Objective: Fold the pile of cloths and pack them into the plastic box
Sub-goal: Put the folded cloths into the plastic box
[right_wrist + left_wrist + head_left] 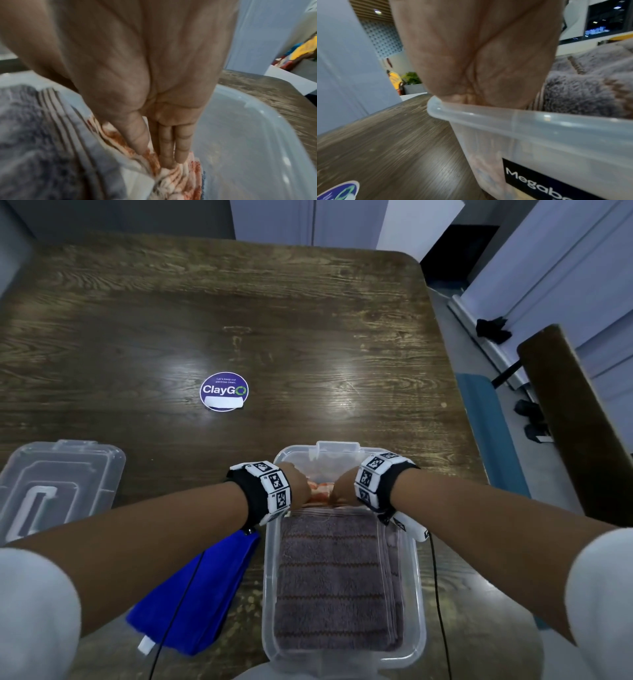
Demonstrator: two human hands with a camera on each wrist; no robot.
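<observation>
Plastic box (270,577) stands open on the near edge of the wooden table (308,337). Its near part is filled by a folded grey towel (332,583); an orange-and-white cloth (320,489) sits in the far part, just beyond the towel's edge. Both hands reach into that far part. Head view: left hand (299,484) and right hand (344,486) are side by side over the orange cloth, fingers hidden behind the wrists. Right wrist view supplies the detail: fingers (167,146) straight and close together, thumb alongside, tips pressing on the orange cloth beside the towel's folded layers. Left wrist view shows only the palm dipping below the box rim; finger posture there cannot be told. It alone shows a black label (539,180) on the box wall. Head view only: a blue cloth (191,604) lies on the table just left of the box, the clear lid (58,484) farther left, a round purple sticker (224,391) mid-table.
</observation>
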